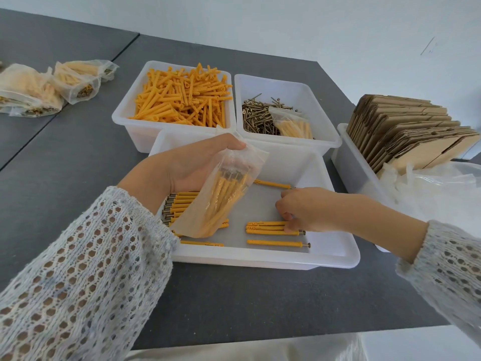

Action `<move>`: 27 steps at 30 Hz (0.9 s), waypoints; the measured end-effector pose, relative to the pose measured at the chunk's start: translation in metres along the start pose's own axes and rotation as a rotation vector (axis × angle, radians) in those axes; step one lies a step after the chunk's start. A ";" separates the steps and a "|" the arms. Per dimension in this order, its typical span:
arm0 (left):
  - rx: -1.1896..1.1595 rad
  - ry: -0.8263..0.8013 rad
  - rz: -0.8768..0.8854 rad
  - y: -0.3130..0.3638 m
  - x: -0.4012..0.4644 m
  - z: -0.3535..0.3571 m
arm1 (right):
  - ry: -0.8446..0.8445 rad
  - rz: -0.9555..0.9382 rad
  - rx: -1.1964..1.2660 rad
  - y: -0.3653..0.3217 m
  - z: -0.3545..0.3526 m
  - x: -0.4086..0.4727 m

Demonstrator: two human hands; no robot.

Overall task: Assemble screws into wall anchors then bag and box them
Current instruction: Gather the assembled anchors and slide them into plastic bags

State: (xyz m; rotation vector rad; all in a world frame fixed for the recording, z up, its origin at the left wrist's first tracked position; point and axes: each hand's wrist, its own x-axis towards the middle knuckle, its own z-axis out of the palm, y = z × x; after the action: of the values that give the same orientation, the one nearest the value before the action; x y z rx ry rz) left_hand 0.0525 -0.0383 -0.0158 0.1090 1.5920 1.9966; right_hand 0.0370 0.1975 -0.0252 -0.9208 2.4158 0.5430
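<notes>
Clear plastic bag (223,194), part-filled with yellow anchors carrying screws, held by the left hand (192,165), whose fingers curl round its open top above the near tray (260,259). Right hand (302,209) reaches into the same tray at 3 o'clock from the bag, fingertips pinching a pair of assembled anchors (268,227) lying on the tray floor. Further assembled pieces lie in a row (179,204) under the bag, with singles at the near wall and at 12 o'clock.

At 11 o'clock, a white bin of loose anchors (182,97); at 1 o'clock, touching it, a bin of screws (257,115) with one filled bag (294,123) resting on them. At 3 o'clock, a bin of flattened cardboard boxes (406,131) standing on edge, with loose plastic bags (437,194) in front. Finished bags (49,87) lie well apart at 10 o'clock.

Worktop (247,303): dark grey, matt, with a seam at far left; its near edge runs at 6 o'clock, bare surface between it and the tray. White wall (338,27) behind.
</notes>
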 end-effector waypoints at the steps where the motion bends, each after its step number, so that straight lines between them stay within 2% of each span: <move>1: -0.003 0.005 0.001 0.000 0.000 0.000 | 0.006 0.000 0.000 0.000 -0.001 0.000; 18: 0.023 0.018 0.004 0.001 -0.001 0.002 | -0.080 -0.106 0.151 -0.009 0.004 -0.012; 23: 0.042 0.015 0.001 -0.001 0.000 0.000 | -0.131 -0.026 0.280 0.002 -0.024 -0.020; 27: 0.028 -0.011 0.002 0.001 -0.002 0.002 | 0.000 0.142 0.430 0.031 -0.071 -0.037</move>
State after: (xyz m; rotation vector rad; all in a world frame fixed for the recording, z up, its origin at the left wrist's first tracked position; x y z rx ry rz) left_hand 0.0543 -0.0373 -0.0138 0.1326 1.6134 1.9724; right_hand 0.0181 0.2011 0.0586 -0.5688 2.4690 0.0605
